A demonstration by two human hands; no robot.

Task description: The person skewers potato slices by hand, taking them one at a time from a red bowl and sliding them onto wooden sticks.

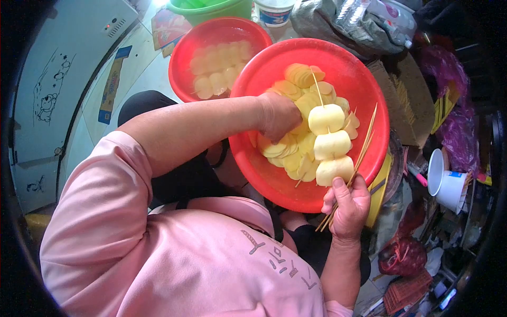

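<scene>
My right hand (348,203) is closed around several thin bamboo skewers (368,138). One skewer carries three thick stacks of pale yellow slices (332,143), which look like potato, with its bare tip pointing up over the basin. My thumb presses at the lowest stack. Into the pile of loose slices (288,150) in the large red basin (377,105) reaches my left hand (280,114), knuckles up and fingers curled down. Its fingertips are hidden, and I cannot tell what they hold.
Behind, a smaller red basin (177,68) contains more slice stacks (219,66) in liquid. A green tub (211,11) and a white bucket (274,13) stand at the back. On the right are a cardboard box (393,105), a white cup (449,182) and a red net bag (402,257).
</scene>
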